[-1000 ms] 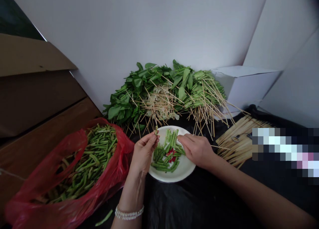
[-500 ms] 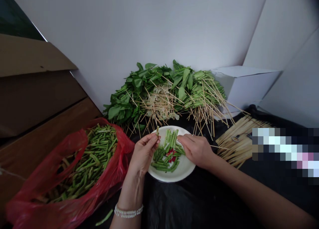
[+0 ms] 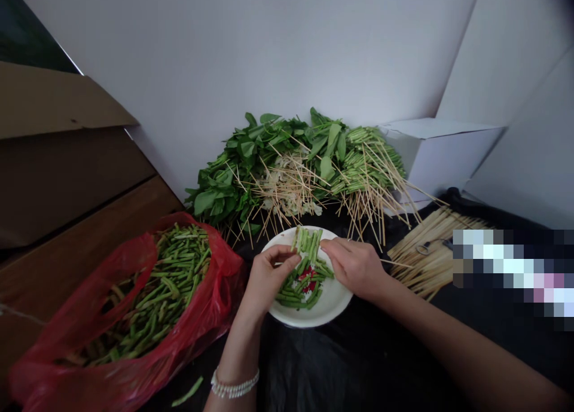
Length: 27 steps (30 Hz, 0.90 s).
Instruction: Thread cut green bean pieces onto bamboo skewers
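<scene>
Pinches left end of skewered row of short green bean pieces (image 3: 308, 242) in narrowed left hand (image 3: 269, 275) | grips pale wooden skewer (image 3: 398, 264) by row's right end in closed right hand (image 3: 357, 268) | holds row over round white plate (image 3: 335, 301) with red print (image 3: 309, 278), partly covered, unreadable

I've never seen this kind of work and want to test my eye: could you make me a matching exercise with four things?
1. row of green pieces
2. red bag
3. beaded bracelet
4. white box

A. looped around a wrist
B. at the back right
C. between left hand and right hand
D. filled with green stalks

Pairs: 1-C, 2-D, 3-A, 4-B.
</scene>
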### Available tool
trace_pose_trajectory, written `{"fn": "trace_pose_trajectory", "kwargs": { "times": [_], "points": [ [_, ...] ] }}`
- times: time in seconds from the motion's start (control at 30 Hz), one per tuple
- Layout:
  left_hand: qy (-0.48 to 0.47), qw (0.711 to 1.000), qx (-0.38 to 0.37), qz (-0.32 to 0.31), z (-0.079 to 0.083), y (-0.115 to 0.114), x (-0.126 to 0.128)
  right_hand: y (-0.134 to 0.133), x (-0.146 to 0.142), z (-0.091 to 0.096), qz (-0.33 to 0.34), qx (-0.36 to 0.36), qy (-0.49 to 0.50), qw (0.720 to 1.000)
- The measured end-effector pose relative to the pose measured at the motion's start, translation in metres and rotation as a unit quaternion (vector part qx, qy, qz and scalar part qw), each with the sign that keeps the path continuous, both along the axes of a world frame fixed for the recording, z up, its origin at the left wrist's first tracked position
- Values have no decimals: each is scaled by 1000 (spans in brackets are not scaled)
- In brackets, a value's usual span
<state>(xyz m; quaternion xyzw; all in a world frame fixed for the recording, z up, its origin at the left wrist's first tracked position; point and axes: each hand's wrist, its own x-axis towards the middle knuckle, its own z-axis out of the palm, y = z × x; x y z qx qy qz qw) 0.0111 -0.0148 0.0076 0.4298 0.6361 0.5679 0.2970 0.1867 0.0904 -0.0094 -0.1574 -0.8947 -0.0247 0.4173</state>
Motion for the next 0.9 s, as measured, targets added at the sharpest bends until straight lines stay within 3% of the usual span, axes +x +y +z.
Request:
{"fn": "trace_pose_trajectory", "kwargs": {
  "times": [0.07, 0.17, 0.37, 0.47, 0.6, 0.9],
  "points": [
    [163, 986, -41, -2, -1, -1, -1, 2, 1, 1, -11, -5, 6, 1000],
    [341, 935, -89, -26, -1, -3, 0, 4, 1, 1, -15, -8, 5, 1000],
    [463, 869, -125, -120, -4, -9, 4, 3, 1, 2, -16, -9, -5, 1000],
    [490, 844, -174, -129, -6, -10, 7, 3, 1, 1, -18, -3, -5, 1000],
    [496, 836, -203, -114, -8, -9, 8, 3, 0, -1, -21, 3, -9, 1000],
    [474, 862, -168, -66, -9, -5, 7, 3, 0, -2, -14, -6, -17, 1000]
  ]
}}
